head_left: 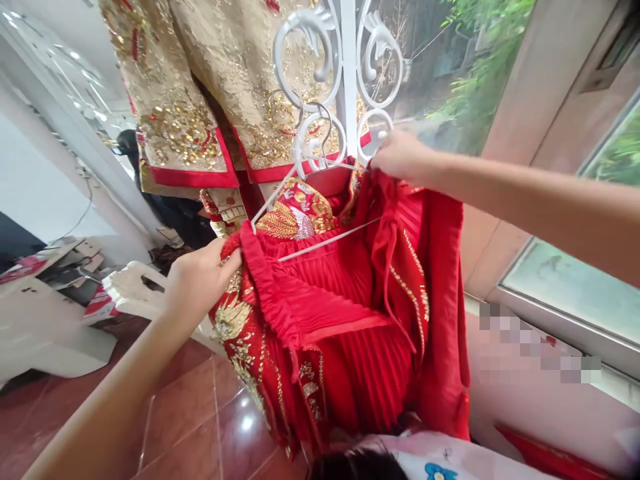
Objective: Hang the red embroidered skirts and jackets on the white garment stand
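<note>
Red pleated skirt (340, 320) with gold embroidery hung from a white wire hanger (300, 207), its waistband spread wide between both hands; the hanger's hook sat on the white scrolled rack (345, 73) by the window (575, 280). Left hand (200, 280) clenched on the waistband's left end, beside the hanger's lower tip; right hand (400, 157) pinched the waistband's right end up near the rack's scroll. To do it well, judged: waistband kept taut and level; both grips firm so the pleats didn't slump; the hook not knocked off. A gold embroidered jacket (200, 100) hung just above, touching the rack; white chair (135, 293) stood on red floor tiles (200, 413), well left.
</note>
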Tool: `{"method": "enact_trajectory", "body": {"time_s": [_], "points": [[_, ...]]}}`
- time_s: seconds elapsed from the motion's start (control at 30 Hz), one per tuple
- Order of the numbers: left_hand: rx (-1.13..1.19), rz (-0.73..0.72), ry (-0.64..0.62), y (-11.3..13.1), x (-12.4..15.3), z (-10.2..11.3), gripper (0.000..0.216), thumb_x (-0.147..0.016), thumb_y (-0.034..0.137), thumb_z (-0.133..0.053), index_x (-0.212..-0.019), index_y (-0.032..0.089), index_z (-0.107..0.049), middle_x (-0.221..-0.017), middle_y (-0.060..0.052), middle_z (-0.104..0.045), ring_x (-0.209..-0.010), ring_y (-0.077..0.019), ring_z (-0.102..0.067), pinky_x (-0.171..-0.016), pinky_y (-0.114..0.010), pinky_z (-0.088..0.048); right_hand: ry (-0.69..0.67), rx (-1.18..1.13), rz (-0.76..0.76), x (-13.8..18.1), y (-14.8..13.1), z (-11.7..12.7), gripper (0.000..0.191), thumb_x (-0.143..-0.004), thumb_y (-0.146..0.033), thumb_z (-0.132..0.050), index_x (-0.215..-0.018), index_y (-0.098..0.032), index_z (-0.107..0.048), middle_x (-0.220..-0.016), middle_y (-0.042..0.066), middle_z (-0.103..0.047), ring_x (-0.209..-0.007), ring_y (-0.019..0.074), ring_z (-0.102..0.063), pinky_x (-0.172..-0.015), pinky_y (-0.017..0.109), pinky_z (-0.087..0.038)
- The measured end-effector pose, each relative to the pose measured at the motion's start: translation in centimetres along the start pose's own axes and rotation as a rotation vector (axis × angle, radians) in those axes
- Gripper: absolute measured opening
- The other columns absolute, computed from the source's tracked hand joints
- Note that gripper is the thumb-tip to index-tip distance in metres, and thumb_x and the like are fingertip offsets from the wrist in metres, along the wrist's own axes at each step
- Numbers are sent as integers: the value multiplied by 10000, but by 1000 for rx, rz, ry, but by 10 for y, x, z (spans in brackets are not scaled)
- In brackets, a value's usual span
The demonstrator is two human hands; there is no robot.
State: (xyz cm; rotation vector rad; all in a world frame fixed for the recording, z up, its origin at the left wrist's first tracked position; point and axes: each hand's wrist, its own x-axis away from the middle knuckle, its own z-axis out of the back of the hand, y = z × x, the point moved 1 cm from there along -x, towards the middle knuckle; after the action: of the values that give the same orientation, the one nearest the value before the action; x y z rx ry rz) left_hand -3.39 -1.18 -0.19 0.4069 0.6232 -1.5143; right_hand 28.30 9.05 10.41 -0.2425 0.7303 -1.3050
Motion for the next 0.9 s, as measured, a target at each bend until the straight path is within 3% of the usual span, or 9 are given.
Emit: {"method": "enact_trajectory", "body": {"time_s": [0.07, 0.13, 0.2, 0.3, 0.37, 0.47, 0.63, 0.73, 0.9], "points": [[32, 32, 5, 0, 1, 2, 349, -891, 395, -383, -912, 135, -614, -770, -95, -669, -697, -205, -618, -611, -263, -345, 33, 43, 35, 14, 13, -10, 148, -792, -148, -531, -656, -105, -569, -576, 23, -472, -686, 141, -547, -748, 305, -514], [103, 7, 28, -1, 2, 5, 363, -889, 377, -390, -1063, 136, -600, -899, -104, -680, -795, -215, -633, -662, -272, -398, -18, 98, 116, 24, 25, -9, 238, -827, -234, -523, -633, -110, -583, -537, 12, -454, -574, 97, -467, -660, 283, -481], [163, -94, 45, -2, 2, 9, 427, -887, 344, -400, -1256, 157, -508, -1088, -109, -640, -908, -212, -623, -734, -276, -442, -54, 257, 233, 25, 36, -4, 266, -826, -307, -561, -660, -110, -628, -520, 2, -456, -538, 81, -422, -626, 289, -434], [164, -299, -30, -2, -2, 16, 511, -888, 298, -408, -1395, 238, -377, -1293, -99, -504, -972, -192, -596, -806, -285, -471, 86, 524, 482, 14, 53, -1, 197, -760, -336, -667, -775, -141, -690, -684, 33, -576, -645, 103, -481, -692, 310, -404], [182, -393, -91, -4, -7, 21, 462, -894, 283, -399, -1353, 261, -444, -1323, -94, -450, -976, -183, -583, -842, -308, -476, 147, 538, 614, 4, 62, -6, 199, -766, -337, -670, -831, -150, -685, -847, 67, -617, -729, 115, -511, -715, 295, -400], [320, -491, -162, -8, -16, 32, 381, -903, 281, -389, -1250, 234, -537, -1308, -84, -439, -1087, -192, -534, -954, -355, -437, 114, 502, 598, -4, 68, -22, 222, -816, -344, -620, -883, -134, -640, -820, 83, -610, -701, 119, -512, -657, 277, -393], [488, -528, -245, -12, -32, 41, 259, -886, 273, -425, -1028, 196, -628, -1218, -54, -541, -1117, -190, -523, -1000, -385, -402, 296, 245, 667, 9, 47, -46, 337, -873, -346, -531, -1140, -145, -570, -937, 100, -634, -829, 147, -564, -735, 272, -406], [639, -453, -141, -11, -41, 28, 192, -845, 311, -509, -819, 159, -623, -1147, -60, -594, -1060, -189, -554, -938, -373, -440, 376, 149, 640, 13, 36, -59, 350, -937, -340, -402, -1170, -194, -619, -881, 67, -667, -797, 139, -590, -669, 250, -370], [1090, -201, 116, -12, -50, -2, 340, -814, 495, -537, -694, 182, -477, -898, -53, -660, -921, -162, -625, -817, -335, -472, 390, 167, 691, 6, 41, -67, 393, -954, -337, -352, -1192, -209, -638, -915, 79, -691, -810, 166, -623, -627, 265, -349]]}}
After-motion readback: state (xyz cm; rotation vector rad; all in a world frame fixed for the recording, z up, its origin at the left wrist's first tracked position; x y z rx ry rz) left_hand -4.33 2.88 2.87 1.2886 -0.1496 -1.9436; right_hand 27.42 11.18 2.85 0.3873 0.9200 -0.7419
